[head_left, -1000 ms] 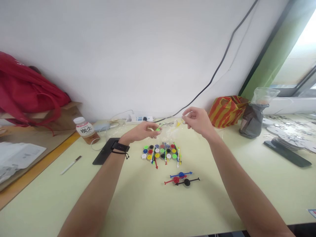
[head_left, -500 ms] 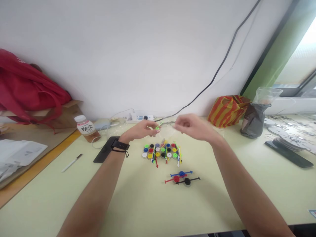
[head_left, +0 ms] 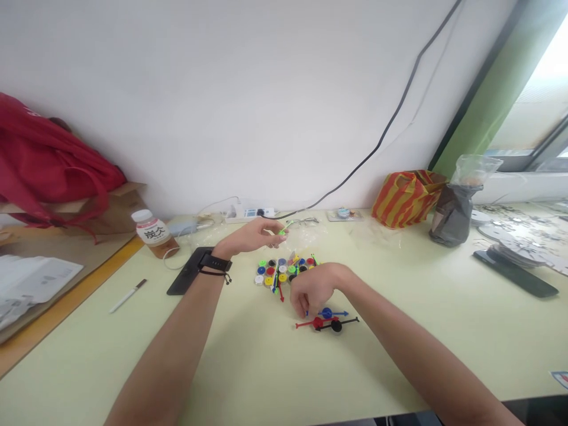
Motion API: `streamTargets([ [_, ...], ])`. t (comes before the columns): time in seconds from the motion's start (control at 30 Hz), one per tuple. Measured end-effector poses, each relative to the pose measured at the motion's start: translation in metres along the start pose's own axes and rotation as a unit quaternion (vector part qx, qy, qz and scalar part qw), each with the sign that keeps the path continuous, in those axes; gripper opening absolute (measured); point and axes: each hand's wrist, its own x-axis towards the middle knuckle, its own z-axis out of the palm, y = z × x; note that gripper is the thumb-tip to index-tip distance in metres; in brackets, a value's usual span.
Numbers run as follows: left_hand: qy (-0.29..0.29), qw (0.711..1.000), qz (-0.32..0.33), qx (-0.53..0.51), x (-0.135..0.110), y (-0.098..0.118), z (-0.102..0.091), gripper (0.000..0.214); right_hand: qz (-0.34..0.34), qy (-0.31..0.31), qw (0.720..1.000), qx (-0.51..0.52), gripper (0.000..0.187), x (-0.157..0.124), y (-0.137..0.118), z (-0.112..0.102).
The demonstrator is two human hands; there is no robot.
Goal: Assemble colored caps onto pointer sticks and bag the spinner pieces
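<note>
My left hand (head_left: 261, 235) is raised over the back of the table, its fingertips pinched on a bright green arrow spinner (head_left: 283, 231). Down at the front of the parts, my right hand (head_left: 313, 290) has its fingers curled and pointing to the tabletop. Any part between those fingers is hidden. Right beside the fingertips lies a blue arrow spinner (head_left: 327, 312); a red arrow spinner (head_left: 318, 323) and a black arrow spinner (head_left: 336, 326) lie just below. Rows of round coloured caps (head_left: 270, 271) with loose plastic arrows (head_left: 281, 291) across them are partly covered by my right hand.
On the left are a black phone (head_left: 189, 275), a drink bottle (head_left: 153, 234), a pen (head_left: 128, 296) and a red bag (head_left: 48, 160). A power strip (head_left: 248, 214) and glasses (head_left: 306, 221) sit by the wall. Striped (head_left: 402, 201) and grey bags (head_left: 452, 216) stand right.
My right hand has dropped from beside my left hand to the front of the caps, near the blue arrow spinner. My left hand stays in place with the green arrow spinner.
</note>
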Motion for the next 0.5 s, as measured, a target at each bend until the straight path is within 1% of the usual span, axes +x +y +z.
streamTargets([
  [0.07,-0.003,1.0,0.003,0.001,-0.001,0.001,0.0,0.044,-0.014,0.023,0.999,0.017,0.017,-0.005,0.006,-0.002],
  [0.13,-0.01,1.0,0.006,0.006,-0.001,0.003,-0.001,0.043,-0.04,0.069,0.996,0.044,0.016,-0.017,0.011,-0.006],
  [0.2,-0.018,1.0,0.006,0.008,-0.002,0.004,-0.001,0.042,-0.076,0.137,0.984,0.087,0.016,-0.035,0.014,-0.011],
  [0.27,-0.028,1.0,-0.001,0.003,-0.002,0.006,-0.001,0.043,-0.109,0.215,0.961,0.134,0.02,-0.057,0.015,-0.016],
  [0.3,-0.033,0.999,-0.006,-0.001,-0.002,0.006,-0.001,0.044,-0.128,0.261,0.945,0.15,0.022,-0.068,0.015,-0.018],
  [0.37,-0.045,0.999,-0.017,-0.01,-0.002,0.006,-0.001,0.045,-0.149,0.365,0.899,0.192,0.027,-0.089,0.016,-0.021],
  [0.43,-0.053,0.998,-0.027,-0.018,-0.002,0.006,0.0,0.045,-0.162,0.477,0.835,0.221,0.03,-0.107,0.02,-0.023],
  [0.5,-0.057,0.998,-0.032,-0.025,-0.003,0.006,0.0,0.045,-0.172,0.564,0.773,0.235,0.032,-0.119,0.025,-0.023],
])
